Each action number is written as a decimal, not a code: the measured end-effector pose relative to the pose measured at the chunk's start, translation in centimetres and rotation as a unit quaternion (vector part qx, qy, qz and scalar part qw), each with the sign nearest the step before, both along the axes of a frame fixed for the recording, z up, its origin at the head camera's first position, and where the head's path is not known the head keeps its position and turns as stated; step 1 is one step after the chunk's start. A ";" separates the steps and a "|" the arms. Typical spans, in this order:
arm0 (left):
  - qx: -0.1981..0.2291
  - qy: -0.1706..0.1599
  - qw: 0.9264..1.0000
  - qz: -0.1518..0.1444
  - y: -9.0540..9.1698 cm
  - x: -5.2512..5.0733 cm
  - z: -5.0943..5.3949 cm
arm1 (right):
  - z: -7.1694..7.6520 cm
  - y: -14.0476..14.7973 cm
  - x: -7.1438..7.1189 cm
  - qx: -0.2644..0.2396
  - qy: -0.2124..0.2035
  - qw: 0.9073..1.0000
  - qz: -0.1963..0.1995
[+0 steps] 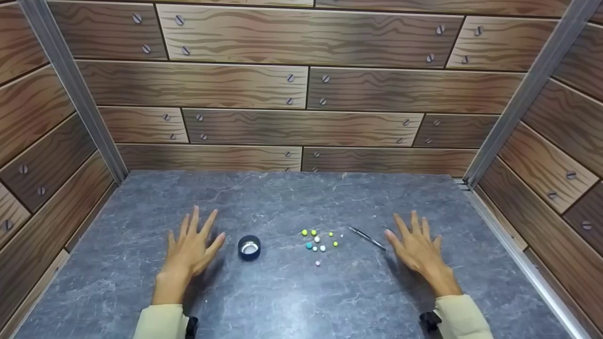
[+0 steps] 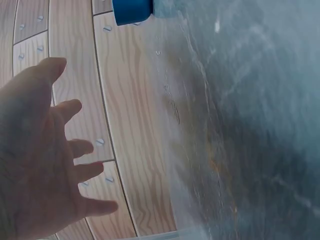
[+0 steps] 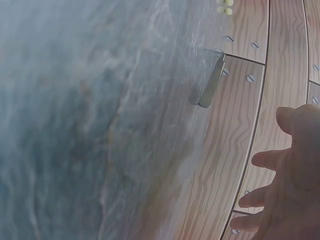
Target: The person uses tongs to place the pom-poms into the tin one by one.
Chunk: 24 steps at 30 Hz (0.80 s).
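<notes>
My left hand (image 1: 188, 252) is held with its fingers spread at the left of the table, holding nothing. Just right of its thumb stands a small round dark-blue container (image 1: 242, 255) with a pale, shiny inside; its blue side (image 2: 132, 11) shows at the top of the left wrist view. Several small beads, including a blue bead (image 1: 309, 246), yellow-green ones and white ones, lie loose mid-table. Slim metal tweezers (image 1: 367, 238) lie slanted between the beads and my right hand (image 1: 419, 247), also in the right wrist view as tweezers (image 3: 212, 82). The right hand has spread fingers and holds nothing.
The grey marbled tabletop (image 1: 282, 296) is enclosed by wood-patterned panels (image 1: 245, 127) at the back and both sides. Metal posts (image 1: 80, 89) rise at the rear corners, and a metal rail (image 1: 523, 263) runs along the right edge.
</notes>
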<state>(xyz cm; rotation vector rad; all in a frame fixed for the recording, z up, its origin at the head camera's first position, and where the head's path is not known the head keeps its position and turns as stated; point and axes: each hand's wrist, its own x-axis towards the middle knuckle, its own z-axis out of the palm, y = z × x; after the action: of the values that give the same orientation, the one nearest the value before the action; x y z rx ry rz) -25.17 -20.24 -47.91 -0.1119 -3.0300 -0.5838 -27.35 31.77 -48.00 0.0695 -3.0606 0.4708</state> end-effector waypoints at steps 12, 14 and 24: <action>0.144 -0.025 0.987 -0.071 1.7 0.0 -0.4 | 0.4 -0.5 -0.8 -0.099 0.039 0.991 0.076; 0.157 -0.012 0.985 -0.075 2.1 -0.1 -0.6 | 0.4 -0.8 -1.1 -0.119 0.034 0.989 0.080; 0.208 0.000 0.976 -0.068 3.7 -0.9 -1.3 | -0.2 -2.7 -2.4 -0.178 0.028 0.980 0.085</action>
<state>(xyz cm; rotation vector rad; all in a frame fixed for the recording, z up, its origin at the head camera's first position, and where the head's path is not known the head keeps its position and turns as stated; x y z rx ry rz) -26.04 -16.54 -49.21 -0.3005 -2.8382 -1.2091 -29.79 29.04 -48.20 0.3270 -2.8742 1.0001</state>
